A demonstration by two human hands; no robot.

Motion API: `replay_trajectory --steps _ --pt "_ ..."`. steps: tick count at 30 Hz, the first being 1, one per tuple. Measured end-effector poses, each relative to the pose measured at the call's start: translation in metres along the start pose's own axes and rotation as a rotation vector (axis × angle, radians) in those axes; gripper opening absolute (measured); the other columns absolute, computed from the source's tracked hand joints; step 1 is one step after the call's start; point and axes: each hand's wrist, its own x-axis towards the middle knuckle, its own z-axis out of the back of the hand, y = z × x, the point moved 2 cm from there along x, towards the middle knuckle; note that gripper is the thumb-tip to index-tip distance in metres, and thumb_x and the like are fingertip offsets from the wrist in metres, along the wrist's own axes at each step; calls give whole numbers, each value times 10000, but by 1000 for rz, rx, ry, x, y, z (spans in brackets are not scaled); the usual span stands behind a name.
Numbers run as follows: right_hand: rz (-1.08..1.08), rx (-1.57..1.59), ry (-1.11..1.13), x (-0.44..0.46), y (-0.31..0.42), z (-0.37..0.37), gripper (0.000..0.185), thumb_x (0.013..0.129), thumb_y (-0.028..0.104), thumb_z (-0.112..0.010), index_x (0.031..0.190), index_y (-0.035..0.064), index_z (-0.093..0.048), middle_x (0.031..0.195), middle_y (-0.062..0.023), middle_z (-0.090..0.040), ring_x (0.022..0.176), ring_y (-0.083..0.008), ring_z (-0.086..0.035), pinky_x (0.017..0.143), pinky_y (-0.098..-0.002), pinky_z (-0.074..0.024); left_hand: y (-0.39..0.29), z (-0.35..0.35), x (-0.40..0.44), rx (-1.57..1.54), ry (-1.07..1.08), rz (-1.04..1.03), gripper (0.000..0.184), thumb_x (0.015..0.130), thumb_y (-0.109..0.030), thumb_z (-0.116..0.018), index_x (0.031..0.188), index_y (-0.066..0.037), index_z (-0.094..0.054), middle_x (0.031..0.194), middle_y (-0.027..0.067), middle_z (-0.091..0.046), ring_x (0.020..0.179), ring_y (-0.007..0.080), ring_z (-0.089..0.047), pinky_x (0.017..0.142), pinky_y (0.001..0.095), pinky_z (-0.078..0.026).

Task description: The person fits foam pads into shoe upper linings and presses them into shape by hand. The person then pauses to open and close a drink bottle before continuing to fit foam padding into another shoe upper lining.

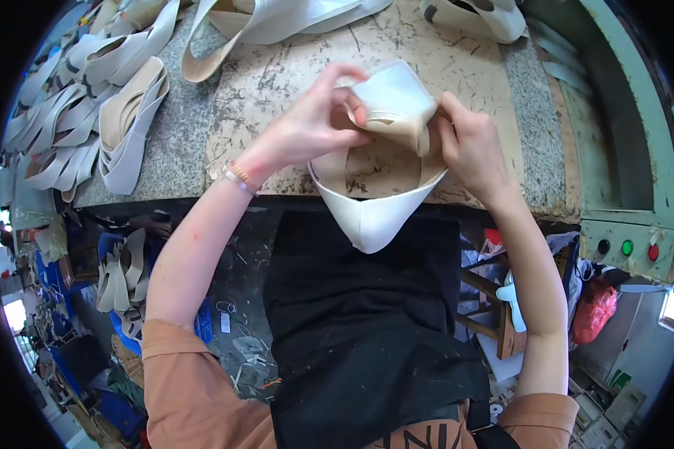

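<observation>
Between my hands is a white shoe upper (374, 217) with a beige lining. Its pointed end hangs over the front edge of the workbench toward my apron. My left hand (326, 116) has its thumb and fingers bent around the upper's far part, where a pale, squarish panel (397, 86) stands up. On the other side, my right hand (468, 146) is closed, pinching the upper's right edge near the folded beige lining. Bench surface shows through the opening in the middle of the upper. My right fingertips are partly hidden.
The workbench (258, 90) has a worn, scratched top. Several white shoe uppers (131, 123) are heaped at the left, with more at the back. A green machine frame (629, 213) with buttons borders the right side. A blue basket (202, 322) of uppers stands below left.
</observation>
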Motion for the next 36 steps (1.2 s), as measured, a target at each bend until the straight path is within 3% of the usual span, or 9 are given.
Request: replay_trajectory --steps 4,7,14,19,22,26,31,34,36 --pt "-267 -48 -86 10 1 -6 130 879 127 -559 862 -2 -559 714 -231 -623 708 -412 -618 649 -477 -480 4 -18 46 773 -149 -17 343 730 -87 -733 1064 -93 -654 839 53 -674 814 148 -642 730 298 -506" --pt "-264 27 -142 0 -9 -15 160 866 129 -582 840 -22 -536 719 -236 -625 715 -414 -618 648 -482 -471 24 -10 70 203 -147 121 265 719 -198 -782 932 -62 -704 855 76 -700 808 167 -664 748 302 -510" --pt "-148 -224 -177 -5 -21 -25 205 826 87 -625 932 -33 -496 936 -238 -587 861 -367 -603 719 -445 -470 7 -21 87 845 -215 -57 278 755 -285 -756 910 -67 -678 837 119 -671 785 263 -657 713 325 -507" --pt "250 -408 -197 -50 -14 -23 395 797 46 -625 1154 -57 -495 1139 -185 -488 1067 -313 -492 873 -393 -436 -25 -14 86 808 -23 -79 244 727 -225 -676 905 -58 -667 872 147 -656 832 301 -640 722 385 -506" --pt "174 -397 77 -50 -13 -19 502 817 97 -618 1270 -43 -453 1131 -166 -496 1055 -323 -497 911 -390 -416 -7 -16 101 785 9 -41 235 707 -215 -700 878 -60 -657 800 168 -647 832 324 -626 733 402 -491" --pt "317 -415 101 -8 -25 -18 566 822 331 -636 1236 -29 -501 1151 -155 -492 1066 -298 -500 924 -389 -430 -8 2 90 993 0 -229 201 751 -196 -663 878 -44 -634 814 170 -640 830 342 -614 724 416 -480" --pt "386 -435 240 38 -12 -41 590 827 456 -599 1157 -30 -551 1167 -150 -505 1105 -283 -494 968 -354 -409 3 13 71 1063 -2 -296 186 829 -140 -584 948 -17 -509 851 173 -589 809 356 -588 691 413 -463" --pt "476 -359 138 36 -22 -52 644 849 439 -578 1300 -8 -467 1235 -154 -451 1140 -305 -459 1002 -376 -392 18 31 48 1036 -104 -249 162 854 -144 -570 953 -30 -510 855 177 -585 802 364 -586 684 416 -459" --pt "482 -352 167 42 -20 -55 611 853 459 -564 1346 112 -466 1231 -135 -452 1143 -302 -455 1012 -384 -386 21 40 39 1017 -162 -185 191 866 -145 -572 1019 -56 -499 892 197 -591 814 369 -588 688 416 -459"
